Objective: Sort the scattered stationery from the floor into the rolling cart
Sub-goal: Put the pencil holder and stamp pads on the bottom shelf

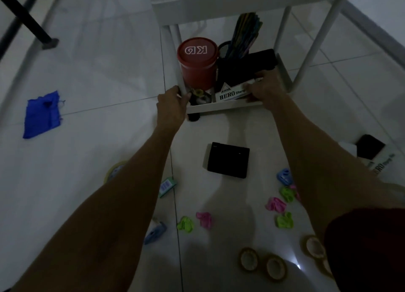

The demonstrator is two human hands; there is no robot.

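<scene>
- While both arms reach forward, the left hand (173,104) has its fingers wrapped round the front-left post (180,77) of the white rolling cart (223,107), at the bottom tray's corner.
- Right hand (264,87): fingers curled over the right end of a white HERO box (230,94), gripping it. The box's lower edge is behind the tray's front rim, toward the front-right corner.
- Same tray: red canister (197,66) at the left edge; pen cup (238,50) just beside it, toward the back.
- Floor, near the cart's front edge: black pad (228,159).
- Floor, nearer the person: green clip (185,224) touching a pink clip (204,219); tape rolls (248,259) near them.
- Floor, far left: blue cloth (41,114).
- Floor, right edge: second HERO box (381,162), partly hidden by the right arm.
</scene>
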